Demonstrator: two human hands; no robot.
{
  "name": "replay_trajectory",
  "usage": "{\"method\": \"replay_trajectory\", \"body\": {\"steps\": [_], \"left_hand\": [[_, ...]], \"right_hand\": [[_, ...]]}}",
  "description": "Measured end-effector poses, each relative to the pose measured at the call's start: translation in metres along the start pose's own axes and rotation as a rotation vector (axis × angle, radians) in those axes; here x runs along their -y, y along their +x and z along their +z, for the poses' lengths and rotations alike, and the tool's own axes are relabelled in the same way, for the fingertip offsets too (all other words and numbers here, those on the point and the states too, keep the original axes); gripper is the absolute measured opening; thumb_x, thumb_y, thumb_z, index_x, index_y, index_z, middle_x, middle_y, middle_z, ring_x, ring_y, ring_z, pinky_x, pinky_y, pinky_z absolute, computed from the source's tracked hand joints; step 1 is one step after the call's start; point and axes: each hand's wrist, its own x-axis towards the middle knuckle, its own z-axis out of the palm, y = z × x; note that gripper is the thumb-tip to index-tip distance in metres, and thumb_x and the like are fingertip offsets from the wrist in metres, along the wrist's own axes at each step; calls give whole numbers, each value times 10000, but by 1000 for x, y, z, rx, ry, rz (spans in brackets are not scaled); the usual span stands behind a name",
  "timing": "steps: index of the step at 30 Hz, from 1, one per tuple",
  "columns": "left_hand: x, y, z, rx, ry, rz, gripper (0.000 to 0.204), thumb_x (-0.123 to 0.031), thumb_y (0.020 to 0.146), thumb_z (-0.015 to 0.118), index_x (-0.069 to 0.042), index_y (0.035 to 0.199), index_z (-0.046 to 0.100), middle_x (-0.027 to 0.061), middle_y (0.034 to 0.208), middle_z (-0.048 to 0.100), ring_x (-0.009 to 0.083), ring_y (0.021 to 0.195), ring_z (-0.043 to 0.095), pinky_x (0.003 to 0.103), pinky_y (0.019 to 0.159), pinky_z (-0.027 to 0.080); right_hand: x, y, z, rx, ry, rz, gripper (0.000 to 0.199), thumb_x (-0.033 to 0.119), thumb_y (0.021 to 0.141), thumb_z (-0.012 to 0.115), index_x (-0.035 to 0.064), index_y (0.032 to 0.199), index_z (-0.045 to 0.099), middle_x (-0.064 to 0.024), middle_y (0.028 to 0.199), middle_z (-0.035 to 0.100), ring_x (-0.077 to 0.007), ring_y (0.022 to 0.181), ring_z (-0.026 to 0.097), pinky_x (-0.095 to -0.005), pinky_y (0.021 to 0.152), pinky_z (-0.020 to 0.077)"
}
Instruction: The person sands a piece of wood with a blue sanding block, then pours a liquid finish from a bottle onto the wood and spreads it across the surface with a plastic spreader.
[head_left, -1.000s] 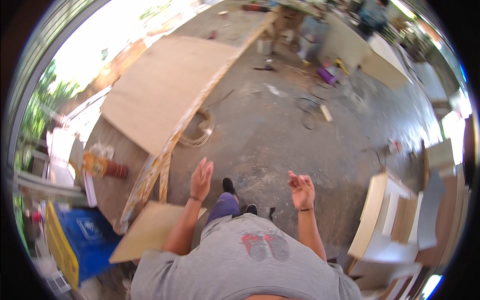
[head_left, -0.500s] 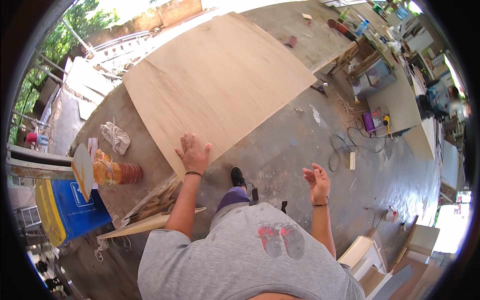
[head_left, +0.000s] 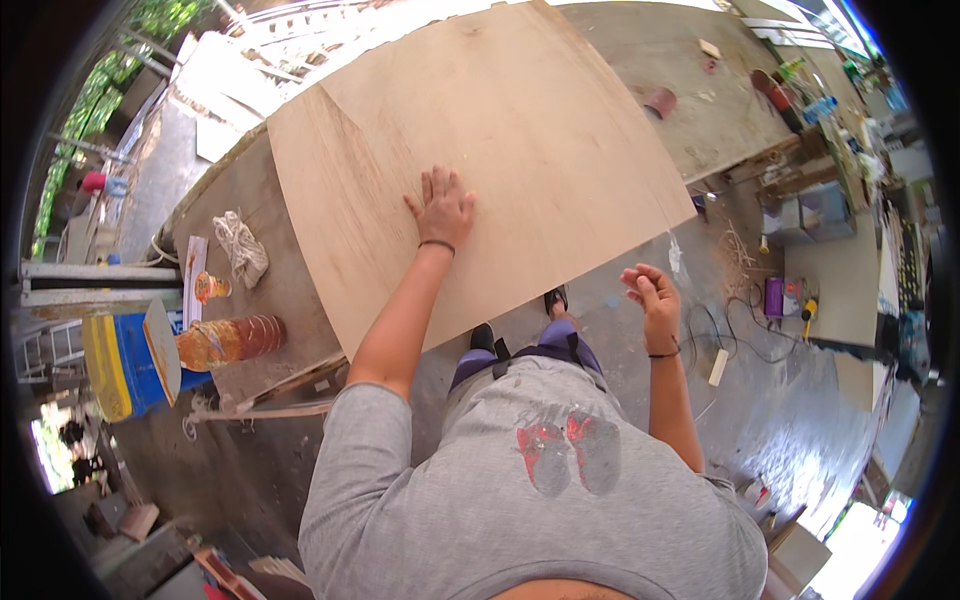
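Right hand point(head_left: 655, 298) hangs free above the floor, fingers loosely curled, holding nothing, just off the near corner of the plywood point(head_left: 480, 140). Left hand point(head_left: 442, 208) is flat on the sheet, fingers spread wide, palm pressing down near the middle. The sheet lies across the workbench point(head_left: 240, 300), its near edge overhanging toward the person. My read: with only one palm on a thin sheet this big, steady downward pressure matters, and the free hand would do well to catch that overhanging edge so the panel doesn't flex or slide. Off to the left on the bench sit a rag point(head_left: 243, 248) and an orange bottle point(head_left: 232, 338).
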Motion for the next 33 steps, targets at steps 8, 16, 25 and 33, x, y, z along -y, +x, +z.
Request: {"method": "replay_trajectory", "body": {"steps": [8, 16, 25, 33], "left_hand": [[-12, 27, 8, -175, -40, -77, 366, -261, 856, 487, -137, 1198, 530, 84, 1354, 403, 242, 1311, 281, 520, 1071, 131], [-29, 27, 18, -271, -145, -140, 377, -218, 860, 479, -138, 1228, 490, 78, 1335, 430, 272, 1277, 343, 503, 1059, 176], [-104, -39, 8, -14, 59, -76, 592, -387, 878, 432, -51, 1355, 329, 102, 1438, 271, 305, 1342, 199, 517, 1058, 134], [-89, -131, 12, -57, 98, -301, 536, -402, 880, 450, -129, 1337, 394, 113, 1435, 277, 297, 1336, 221, 507, 1053, 144]], "right_hand": [[25, 131, -75, 94, -113, -73, 214, 129, 902, 503, 6, 1069, 555, -92, 985, 632, -169, 928, 606, -264, 764, 465], [35, 303, -107, 8, -494, -308, 364, 180, 870, 534, -45, 1154, 504, -187, 1115, 580, -249, 1048, 559, -305, 875, 434], [22, 444, -76, -53, -1084, -385, 830, 449, 711, 652, -14, 1322, 335, -240, 1297, 416, -350, 1216, 383, -396, 1020, 291], [37, 477, -88, 0, -1193, -387, 733, 414, 567, 769, -14, 1107, 516, -189, 1061, 563, -301, 1002, 527, -365, 892, 406]]}}
